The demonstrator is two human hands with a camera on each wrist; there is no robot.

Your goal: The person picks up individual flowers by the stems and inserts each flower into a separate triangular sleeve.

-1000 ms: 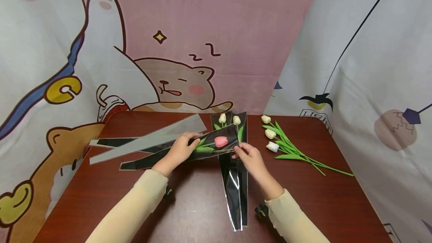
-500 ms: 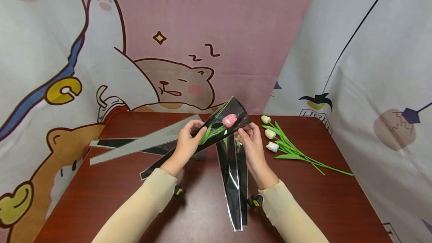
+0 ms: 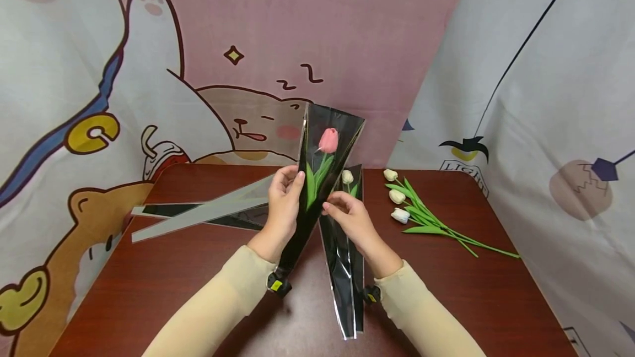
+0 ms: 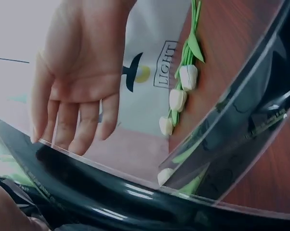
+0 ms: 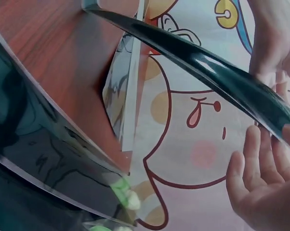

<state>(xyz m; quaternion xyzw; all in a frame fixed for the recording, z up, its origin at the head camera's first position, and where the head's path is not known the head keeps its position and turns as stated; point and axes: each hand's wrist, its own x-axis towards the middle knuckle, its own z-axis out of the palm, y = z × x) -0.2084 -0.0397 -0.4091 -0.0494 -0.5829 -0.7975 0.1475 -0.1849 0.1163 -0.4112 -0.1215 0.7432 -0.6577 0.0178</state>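
Fingers and thumb of the left hand [image 3: 283,203] grip a tapering black-and-clear plastic sleeve [image 3: 324,188], raised and tilted around a pink tulip [image 3: 328,140]; bent fingertips of the right hand [image 3: 353,218] meet its edge, whether pinching I cannot tell. Right of that sleeve, on a red-brown wooden table [image 3: 471,302], lie wrapped white tulips [image 3: 348,177], then loose green-stemmed white tulips [image 3: 397,197]; left, flat grey-and-black sleeves [image 3: 223,200]; behind, pink-and-white cartoon cloth [image 3: 372,43]

Both hands [image 3: 285,201] [image 3: 350,216] raised, near each other

Pink-and-white cartoon backdrop [image 3: 387,43], sleeping animal print [image 3: 258,112], glossy red-brown table [image 3: 476,293]
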